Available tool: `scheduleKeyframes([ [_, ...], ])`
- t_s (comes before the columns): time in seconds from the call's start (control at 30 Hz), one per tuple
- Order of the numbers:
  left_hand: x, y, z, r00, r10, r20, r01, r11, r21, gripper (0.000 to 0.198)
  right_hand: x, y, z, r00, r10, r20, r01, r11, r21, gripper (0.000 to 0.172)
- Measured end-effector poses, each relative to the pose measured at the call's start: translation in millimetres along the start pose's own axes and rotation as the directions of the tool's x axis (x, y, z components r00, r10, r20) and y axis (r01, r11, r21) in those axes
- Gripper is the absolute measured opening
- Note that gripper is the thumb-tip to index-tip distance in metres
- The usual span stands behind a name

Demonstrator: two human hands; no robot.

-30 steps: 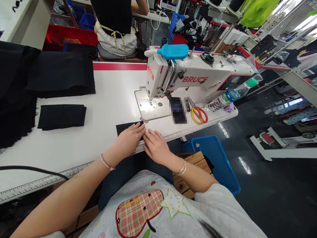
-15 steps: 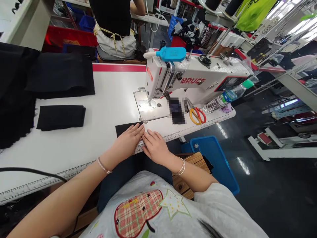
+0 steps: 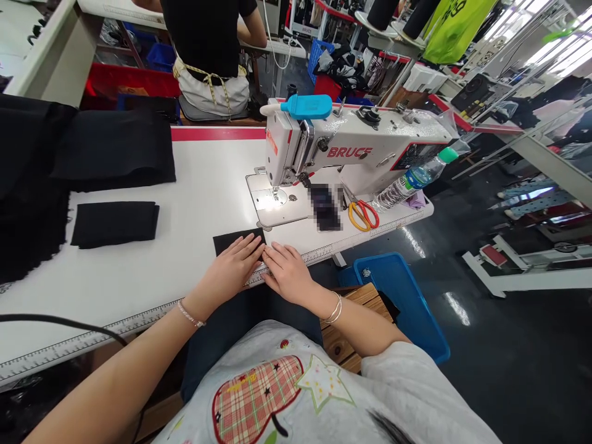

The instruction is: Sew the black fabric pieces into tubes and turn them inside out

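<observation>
A small black fabric piece [image 3: 226, 242] lies at the front edge of the white sewing table [image 3: 198, 185]. My left hand [image 3: 235, 265] rests flat across it with fingers stretched out, hiding much of the cloth. Beside it, my right hand [image 3: 287, 271] lies with fingers extended at the table edge, its fingertips meeting the left hand's near the cloth's right end. Just beyond the hands is the sewing machine [image 3: 333, 148], its lit needle plate [image 3: 272, 200] bare of cloth. To the left lies a folded black fabric stack [image 3: 115, 223].
Large black fabric [image 3: 111, 148] covers the table's far left. Scissors [image 3: 363, 216], a pixelated dark object [image 3: 325, 208] and a water bottle [image 3: 411, 182] sit right of the needle plate. A blue bin [image 3: 407, 296] stands below right. Another person [image 3: 208, 43] sits beyond the table.
The camera view has shifted slightly, moving the machine a little left and down in the picture. Both hands keep the same flat pose on the black fabric piece and table edge.
</observation>
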State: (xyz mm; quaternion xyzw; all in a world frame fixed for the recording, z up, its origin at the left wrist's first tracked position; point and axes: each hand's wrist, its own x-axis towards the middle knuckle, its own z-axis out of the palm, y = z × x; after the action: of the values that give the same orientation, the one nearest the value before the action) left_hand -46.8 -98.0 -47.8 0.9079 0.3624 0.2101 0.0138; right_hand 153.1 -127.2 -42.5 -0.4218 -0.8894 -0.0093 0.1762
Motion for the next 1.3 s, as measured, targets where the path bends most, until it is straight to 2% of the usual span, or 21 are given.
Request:
scheduleKeyframes([
  [0.13, -10, 1, -5.1, 0.993, -0.009, -0.114, 0.007, 1.0, -0.024, 0.029, 20, -1, -18, 0.995, 0.039, 0.088, -0.041, 0.999, 0.017, 0.028],
  [0.27, -13, 6, -4.5, 0.982, 0.002, -0.19, -0.005, 1.0, -0.017, 0.021, 52, -4, -28, 0.978, 0.131, 0.162, -0.132, 0.991, -0.003, 0.032],
  [0.33, -11, 8, -5.6, 0.978, 0.025, -0.209, -0.027, 1.0, -0.009, 0.02, 65, -7, -21, 0.983, 0.145, 0.115, -0.149, 0.988, 0.031, 0.03],
  [0.43, -10, 9, -9.3, 0.975, 0.043, -0.219, -0.048, 0.999, -0.015, 0.022, 76, -8, -1, 0.994, 0.108, 0.022, -0.11, 0.984, 0.14, 0.03],
  [0.53, -11, 7, -12.2, 0.974, 0.074, -0.212, -0.082, 0.996, -0.025, 0.027, 77, -6, 18, 0.997, 0.079, 0.016, -0.08, 0.976, 0.204, 0.035],
  [0.63, -15, 8, -12.7, 0.964, 0.09, -0.252, -0.093, 0.996, 0.001, 0.032, 75, -4, 22, 0.996, 0.076, 0.039, -0.082, 0.977, 0.195, 0.038],
  [0.77, -17, 13, -14.6, 0.956, -0.009, -0.294, 0.014, 1.0, 0.016, 0.028, 73, -6, 19, 0.997, 0.059, 0.047, -0.066, 0.986, 0.155, 0.041],
  [0.9, -11, 15, -23.8, 0.961, -0.061, -0.271, 0.052, 0.998, -0.04, 0.017, 71, -6, 21, 0.998, 0.05, 0.041, -0.055, 0.989, 0.136, 0.043],
  [1.0, -7, 9, -29.0, 0.963, -0.185, -0.196, 0.166, 0.98, -0.109, 0.015, 71, -5, 22, 0.998, 0.046, 0.043, -0.052, 0.989, 0.138, 0.044],
  [1.1, -5, 3, -25.6, 0.949, -0.292, -0.116, 0.288, 0.956, -0.051, 0.031, 70, -5, 22, 0.997, 0.052, 0.055, -0.06, 0.987, 0.15, 0.044],
  [1.17, -5, 1, -20.6, 0.945, -0.319, -0.07, 0.321, 0.947, 0.022, 0.042, 70, -5, 23, 0.997, 0.051, 0.062, -0.06, 0.987, 0.15, 0.044],
  [1.3, -8, 4, -14.4, 0.928, -0.372, -0.018, 0.372, 0.921, 0.114, 0.05, 69, -5, 23, 0.997, 0.047, 0.054, -0.054, 0.991, 0.125, 0.045],
])
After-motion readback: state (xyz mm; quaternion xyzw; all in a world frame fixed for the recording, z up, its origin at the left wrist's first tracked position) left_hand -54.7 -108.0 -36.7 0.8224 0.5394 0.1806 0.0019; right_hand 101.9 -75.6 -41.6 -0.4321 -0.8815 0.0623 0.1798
